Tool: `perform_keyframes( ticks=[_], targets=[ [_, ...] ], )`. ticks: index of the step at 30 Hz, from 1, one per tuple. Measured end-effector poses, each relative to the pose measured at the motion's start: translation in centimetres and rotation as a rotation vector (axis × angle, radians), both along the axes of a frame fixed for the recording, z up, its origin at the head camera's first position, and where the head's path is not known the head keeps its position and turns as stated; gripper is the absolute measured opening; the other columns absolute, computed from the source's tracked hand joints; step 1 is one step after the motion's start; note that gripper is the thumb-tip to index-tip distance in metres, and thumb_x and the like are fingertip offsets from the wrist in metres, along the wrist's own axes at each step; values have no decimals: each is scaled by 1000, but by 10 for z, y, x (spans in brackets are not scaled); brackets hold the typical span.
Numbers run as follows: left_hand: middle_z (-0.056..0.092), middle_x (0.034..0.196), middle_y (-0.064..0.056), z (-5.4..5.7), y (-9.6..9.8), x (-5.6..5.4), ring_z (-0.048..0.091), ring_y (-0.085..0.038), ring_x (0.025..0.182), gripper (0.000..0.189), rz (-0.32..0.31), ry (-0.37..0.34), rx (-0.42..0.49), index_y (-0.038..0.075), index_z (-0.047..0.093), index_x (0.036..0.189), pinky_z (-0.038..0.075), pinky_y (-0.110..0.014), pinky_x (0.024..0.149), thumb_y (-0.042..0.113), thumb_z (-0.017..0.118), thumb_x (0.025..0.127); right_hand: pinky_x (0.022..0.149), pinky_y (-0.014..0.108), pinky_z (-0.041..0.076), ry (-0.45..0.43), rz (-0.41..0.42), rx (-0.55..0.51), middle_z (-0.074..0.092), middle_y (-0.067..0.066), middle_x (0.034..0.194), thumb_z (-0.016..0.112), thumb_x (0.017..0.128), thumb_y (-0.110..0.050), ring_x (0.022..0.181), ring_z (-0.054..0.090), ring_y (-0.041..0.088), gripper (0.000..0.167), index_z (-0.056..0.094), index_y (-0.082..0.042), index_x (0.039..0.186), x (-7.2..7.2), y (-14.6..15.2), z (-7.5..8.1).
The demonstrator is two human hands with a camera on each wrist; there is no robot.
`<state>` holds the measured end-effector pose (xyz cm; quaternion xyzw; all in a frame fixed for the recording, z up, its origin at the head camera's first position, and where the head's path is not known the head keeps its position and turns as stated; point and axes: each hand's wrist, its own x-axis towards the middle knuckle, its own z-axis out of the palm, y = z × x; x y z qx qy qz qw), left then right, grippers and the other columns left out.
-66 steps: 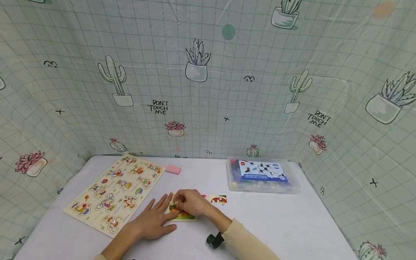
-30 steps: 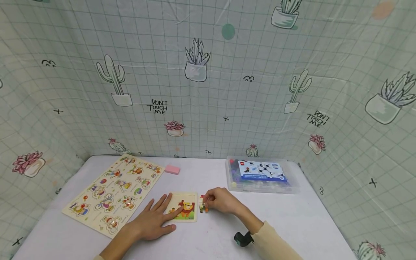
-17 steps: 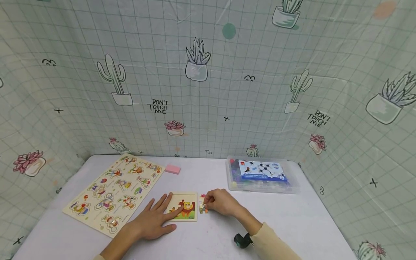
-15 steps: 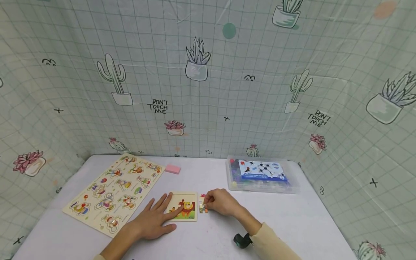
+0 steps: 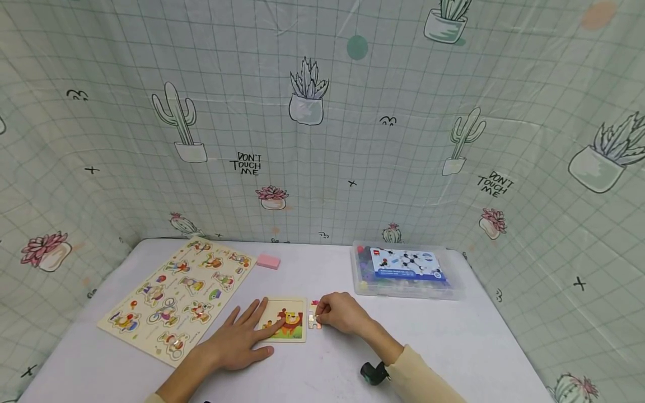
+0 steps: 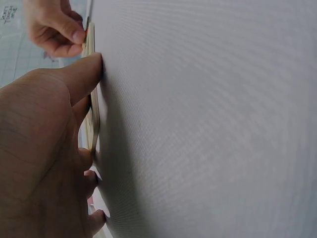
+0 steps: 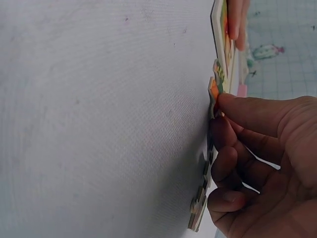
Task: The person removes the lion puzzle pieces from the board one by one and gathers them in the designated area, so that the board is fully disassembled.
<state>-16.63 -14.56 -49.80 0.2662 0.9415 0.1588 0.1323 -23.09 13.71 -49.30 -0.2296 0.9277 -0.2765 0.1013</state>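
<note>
My left hand (image 5: pixel 239 341) lies with fingers straight and spread, reaching over the left part of a small wooden puzzle tray (image 5: pixel 304 330). Its index finger rests across joined pieces showing a red-maned lion (image 5: pixel 291 320). Just right of the tray, my right hand (image 5: pixel 344 314) pinches a puzzle piece (image 5: pixel 313 321) between thumb and fingertips. In the right wrist view that puzzle piece (image 7: pixel 214 89) shows orange and green, tilted close over the table. More loose puzzle pieces (image 7: pixel 197 210) lie beneath the curled fingers there, mostly hidden by the hand in the head view.
A large picture-puzzle board (image 5: pixel 176 302) slants across the left of the table, with a pink block (image 5: pixel 268 261) by its far corner. At the back right stands a clear plastic case (image 5: pixel 408 271) of coloured parts. A patterned curtain (image 5: pixel 322 140) surrounds the table.
My right hand has moved right, from over the tray to the loose pieces beside it, and now pinches one, whose face has tilted slightly. The left hand has stayed put.
</note>
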Motion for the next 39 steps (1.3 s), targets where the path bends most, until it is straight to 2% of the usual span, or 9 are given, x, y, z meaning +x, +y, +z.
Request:
perform_keyframes(
  ticks=[17,27,39],
  targets=[
    [10,167,-20,-3,-1,-1,10,-41,154,59,-13,12,3,31,42,154,12,-66,118,56,48,101,57,21,39,-1,-6,0,57,-11,66,79,86,-16,61,48,3,14,68,-18,78,1,0,-1],
    [10,167,-20,-1,-1,-1,10,-41,154,59,-7,10,9,32,42,154,12,-67,117,56,49,101,61,22,40,-4,64,3,53,-10,70,86,79,-17,64,47,4,21,66,-16,86,4,0,3],
    [11,167,-22,-1,-1,0,12,-43,153,59,-10,20,19,31,44,154,12,-68,117,57,49,100,61,21,39,-12,46,7,53,-10,71,85,81,-20,65,47,4,21,66,-17,87,3,0,2]
  ],
)
